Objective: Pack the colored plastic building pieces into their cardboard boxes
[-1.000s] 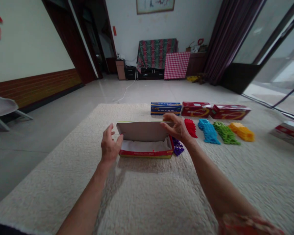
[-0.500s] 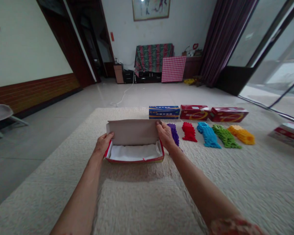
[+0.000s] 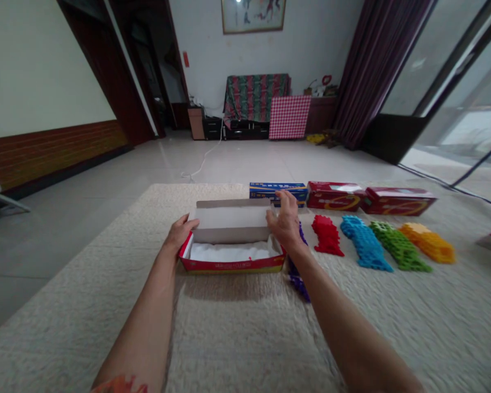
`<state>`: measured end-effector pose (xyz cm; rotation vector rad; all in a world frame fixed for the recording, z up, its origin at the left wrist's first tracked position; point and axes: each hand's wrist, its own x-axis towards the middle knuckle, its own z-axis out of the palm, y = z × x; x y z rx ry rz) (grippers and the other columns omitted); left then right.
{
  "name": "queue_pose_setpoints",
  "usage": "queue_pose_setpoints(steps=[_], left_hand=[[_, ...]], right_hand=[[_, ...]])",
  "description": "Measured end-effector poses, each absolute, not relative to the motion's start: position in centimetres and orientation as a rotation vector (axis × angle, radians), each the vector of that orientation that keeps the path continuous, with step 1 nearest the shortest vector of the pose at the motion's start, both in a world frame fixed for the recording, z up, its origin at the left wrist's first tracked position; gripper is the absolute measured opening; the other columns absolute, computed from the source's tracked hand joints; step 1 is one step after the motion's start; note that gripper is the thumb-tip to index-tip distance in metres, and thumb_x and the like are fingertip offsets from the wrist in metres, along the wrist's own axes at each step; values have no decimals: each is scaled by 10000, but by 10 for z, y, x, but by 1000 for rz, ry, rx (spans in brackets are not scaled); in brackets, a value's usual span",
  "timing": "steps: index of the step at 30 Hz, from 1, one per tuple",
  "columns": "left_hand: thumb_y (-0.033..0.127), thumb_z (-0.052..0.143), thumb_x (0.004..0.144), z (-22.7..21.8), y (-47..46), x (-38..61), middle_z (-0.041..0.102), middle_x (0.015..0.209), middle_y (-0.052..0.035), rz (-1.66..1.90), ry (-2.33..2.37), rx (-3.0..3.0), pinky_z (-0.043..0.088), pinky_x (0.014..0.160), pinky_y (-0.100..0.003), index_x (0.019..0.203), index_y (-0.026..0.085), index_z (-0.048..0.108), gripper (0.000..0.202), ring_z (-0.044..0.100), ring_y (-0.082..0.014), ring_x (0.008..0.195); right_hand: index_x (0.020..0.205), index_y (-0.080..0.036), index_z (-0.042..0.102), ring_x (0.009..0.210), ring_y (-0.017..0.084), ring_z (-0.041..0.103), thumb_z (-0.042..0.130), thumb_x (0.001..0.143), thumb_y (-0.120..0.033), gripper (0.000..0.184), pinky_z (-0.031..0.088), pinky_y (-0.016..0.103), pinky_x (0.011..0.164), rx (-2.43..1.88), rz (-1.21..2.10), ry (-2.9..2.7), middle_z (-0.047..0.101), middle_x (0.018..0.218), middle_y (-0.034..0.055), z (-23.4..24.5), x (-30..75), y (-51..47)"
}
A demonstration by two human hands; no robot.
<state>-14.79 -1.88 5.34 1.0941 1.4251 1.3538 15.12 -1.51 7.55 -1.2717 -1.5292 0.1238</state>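
Observation:
An open red cardboard box [image 3: 233,266] with white paper lining lies on the cream rug [image 3: 245,333]; its grey lid flap [image 3: 231,221] stands up at the back. My left hand [image 3: 180,233] grips the box's left end, fingers curled on the corner. My right hand [image 3: 284,221] rests against the right end of the flap, fingers up and together. A purple pile of plastic pieces [image 3: 298,281] lies right of the box, partly hidden by my right forearm.
Red [image 3: 327,242], blue [image 3: 365,249], green [image 3: 397,253] and orange [image 3: 427,242] piles lie in a row to the right. Behind them stand a blue box [image 3: 275,191] and two red boxes [image 3: 335,196] [image 3: 397,201]. Tiled floor lies beyond the rug.
My left hand came in and took hold of the box's left end. The flap tilted further back. My right hand stayed at the flap's right end.

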Motion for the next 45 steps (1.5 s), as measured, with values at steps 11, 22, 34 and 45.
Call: queue_pose_setpoints(steps=[11,22,34,45], left_hand=[[225,688,613,47,-23,-153,605,1345,-119,1486,1464,1243,455,1021,-388,1367,202,534,771,568,-287,1225],[316,697,640,42,-11,-145,641,1317,-75,1494,1430,1236,420,1042,-348,927,179,750,322,540,-279,1255],[410,708,701,34,-17,-152,715,1154,-111,1362,1234,1192,495,869,-338,1012,158,745,403,650,-255,1027],[398,665,738,73,-24,-156,742,890,-54,1344,1609,1527,512,835,-357,1088,170,740,424,664,-250,889]], right_hand=[[904,-222,697,1060,322,528,581,838,-217,134,288,488,868,-1517,-125,-2250,716,955,98,83,152,-46],[818,-230,708,974,292,556,571,845,-184,147,271,491,876,-1438,-216,-2227,709,856,77,72,156,-30],[825,-221,704,868,252,611,567,839,-196,140,330,400,775,-1403,-47,-2252,700,826,56,71,157,-30],[900,-213,695,943,273,622,565,827,-208,149,357,411,813,-1423,-18,-2207,718,941,84,70,150,-31]])
